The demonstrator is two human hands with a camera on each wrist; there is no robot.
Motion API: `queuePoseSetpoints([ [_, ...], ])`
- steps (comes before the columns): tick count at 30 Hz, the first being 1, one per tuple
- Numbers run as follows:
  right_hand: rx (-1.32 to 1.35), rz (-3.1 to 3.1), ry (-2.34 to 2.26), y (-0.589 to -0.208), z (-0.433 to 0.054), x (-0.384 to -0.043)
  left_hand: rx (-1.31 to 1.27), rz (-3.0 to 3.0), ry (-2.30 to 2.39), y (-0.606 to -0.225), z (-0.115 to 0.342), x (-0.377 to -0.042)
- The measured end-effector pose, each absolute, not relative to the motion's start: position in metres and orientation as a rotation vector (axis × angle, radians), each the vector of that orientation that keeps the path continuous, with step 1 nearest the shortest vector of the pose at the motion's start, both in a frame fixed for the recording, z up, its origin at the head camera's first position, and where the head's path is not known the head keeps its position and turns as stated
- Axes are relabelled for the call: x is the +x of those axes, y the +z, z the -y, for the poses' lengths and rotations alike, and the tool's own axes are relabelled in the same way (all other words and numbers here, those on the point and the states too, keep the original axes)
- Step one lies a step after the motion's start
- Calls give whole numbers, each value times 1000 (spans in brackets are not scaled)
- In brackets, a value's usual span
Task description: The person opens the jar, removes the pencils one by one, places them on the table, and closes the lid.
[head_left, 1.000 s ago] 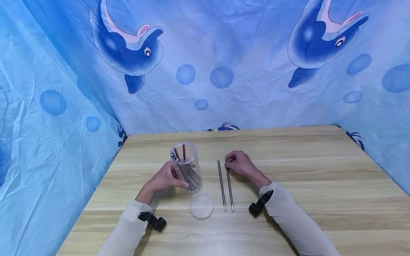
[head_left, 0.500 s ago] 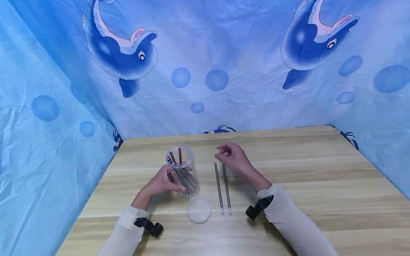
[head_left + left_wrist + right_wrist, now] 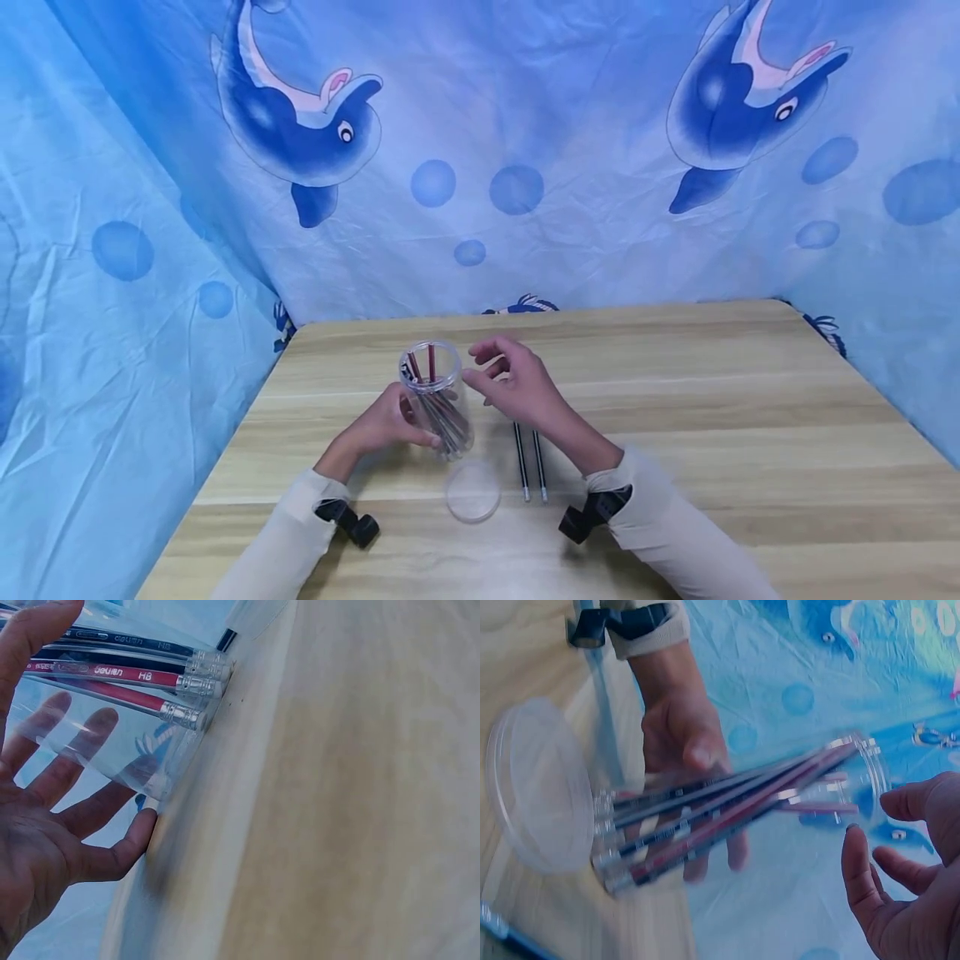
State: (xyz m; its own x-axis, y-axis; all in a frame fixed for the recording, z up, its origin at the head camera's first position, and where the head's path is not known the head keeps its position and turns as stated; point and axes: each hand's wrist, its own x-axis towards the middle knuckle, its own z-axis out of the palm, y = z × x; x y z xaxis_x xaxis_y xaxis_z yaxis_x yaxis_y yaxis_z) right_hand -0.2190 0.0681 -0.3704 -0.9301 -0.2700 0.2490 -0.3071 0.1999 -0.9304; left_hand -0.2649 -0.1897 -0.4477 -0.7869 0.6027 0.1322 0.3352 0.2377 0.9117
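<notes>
A clear plastic jar (image 3: 459, 372) of pencils stands on the table, its top uncovered. My left hand (image 3: 382, 421) grips the jar low on its left side, fingers behind and thumb in front. Inside lean several black and red pencils (image 3: 124, 673), eraser ends down; in the left wrist view some read HB. My right hand (image 3: 517, 385), empty and with fingers spread and lightly bent, hovers just right of the jar's rim. Two dark pencils (image 3: 521, 475) lie side by side under my right wrist, their upper ends hidden by it. The round clear lid (image 3: 472, 493) lies in front of the jar.
The wooden table (image 3: 697, 400) reaches back to a blue dolphin-print cloth (image 3: 585, 242), which also hangs along its left and right sides. Each wrist wears a black camera mount (image 3: 588, 515) over a light sleeve (image 3: 675, 533).
My right hand has let go of the right pencil on the table, lifted, and moved left to the jar's rim, its fingers spreading. The left hand keeps its grip on the jar.
</notes>
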Motion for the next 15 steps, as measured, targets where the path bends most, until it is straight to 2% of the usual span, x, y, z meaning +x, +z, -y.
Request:
queuePoseSetpoints([
  [15, 741, 2329, 1819, -369, -54, -208, 815, -2290, 1560, -447, 192, -264],
])
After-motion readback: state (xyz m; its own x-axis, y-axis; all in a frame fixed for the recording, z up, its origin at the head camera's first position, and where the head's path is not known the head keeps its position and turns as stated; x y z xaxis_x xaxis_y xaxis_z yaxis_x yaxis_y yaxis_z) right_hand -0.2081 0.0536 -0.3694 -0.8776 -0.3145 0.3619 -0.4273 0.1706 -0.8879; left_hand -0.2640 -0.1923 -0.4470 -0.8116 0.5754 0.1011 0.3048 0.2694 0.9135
